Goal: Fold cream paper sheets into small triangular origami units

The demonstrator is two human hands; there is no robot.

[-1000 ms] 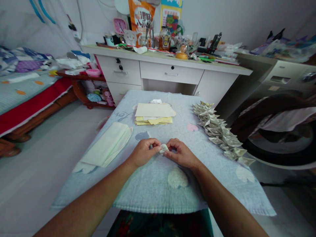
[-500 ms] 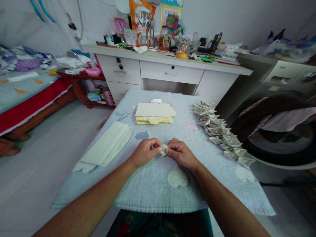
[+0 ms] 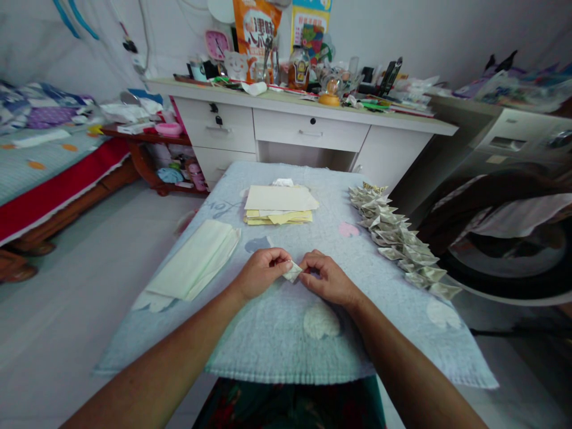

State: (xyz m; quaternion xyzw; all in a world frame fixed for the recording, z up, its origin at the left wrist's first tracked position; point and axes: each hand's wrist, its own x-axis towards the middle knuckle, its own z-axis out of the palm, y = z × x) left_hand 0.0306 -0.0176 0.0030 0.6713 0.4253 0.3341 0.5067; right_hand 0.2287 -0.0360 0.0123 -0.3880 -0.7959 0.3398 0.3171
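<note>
Between my hands is a small folded piece of paper (image 3: 293,272), pale with faint print, held just over the cloth-covered table (image 3: 277,351). My left hand (image 3: 264,271) pinches its left side between thumb and fingers. On the other side, my right hand (image 3: 328,277) has thumb and fingertips closed on the paper's right corner. Folded paper pieces (image 3: 397,241) with pointed tips stand in nested rows along the table's right side. A stack of cream and yellow paper (image 3: 280,199) lies beyond my hands. Larger pale green sheets (image 3: 196,259) rest at the left.
A white desk (image 3: 308,128) crowded with jars, a pink clock (image 3: 217,44) and an orange bag (image 3: 255,36) stands behind the table. To the right is a washing machine (image 3: 513,143) with dark cloth hanging from its door. A bed (image 3: 53,179) is at the far left.
The folded paper has turned slightly and shows more of its pointed face. My right fingers have shifted from covering its face to its right corner. My left hand keeps its pinch.
</note>
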